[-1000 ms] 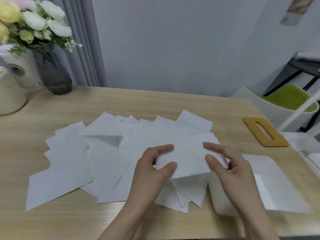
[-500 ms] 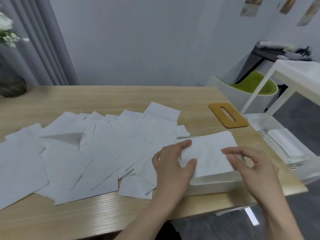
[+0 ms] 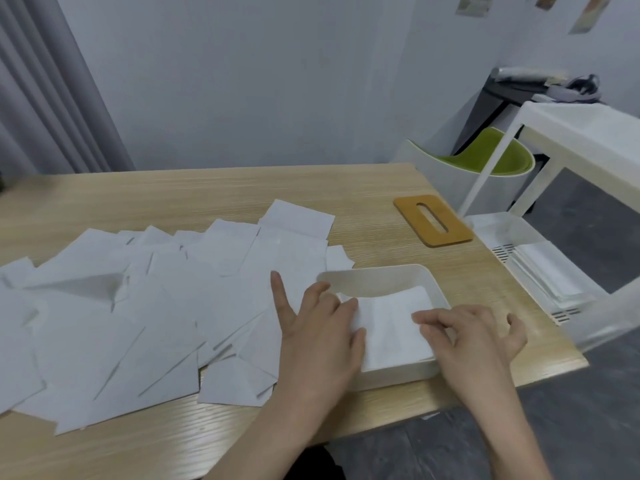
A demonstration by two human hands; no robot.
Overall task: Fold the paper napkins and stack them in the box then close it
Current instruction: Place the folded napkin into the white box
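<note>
Item: white box [image 3: 377, 275], open, lower right of centre on the wooden counter [image 3: 207, 188], near its right edge. Contents: folded napkin [image 3: 391, 323], lying flat inside, apparently the top of the stack; depth of stack beneath could not be told. Left hand [image 3: 318, 327]: placed at the box's left rim, thumb and middle fingers resting on the napkin's left edge, forefinger raised and pointing away, gripping nothing; presumably pressing the sheet down so it seated squarely. Right hand [image 3: 471, 334]: over the near right corner of the box, fingers spread and loosely bent, tips touching the napkin's right side, likewise holding nothing, seemingly smoothing it. Loose napkins [image 3: 145, 306]: many unfolded sheets overlapping across the left and centre of the frame, awaiting folding, so the task stood at an early stage. Lid [image 3: 433, 220]: brown, slotted, flat on the counter beyond the box at upper right, apart from it, left off while filling went on.
</note>
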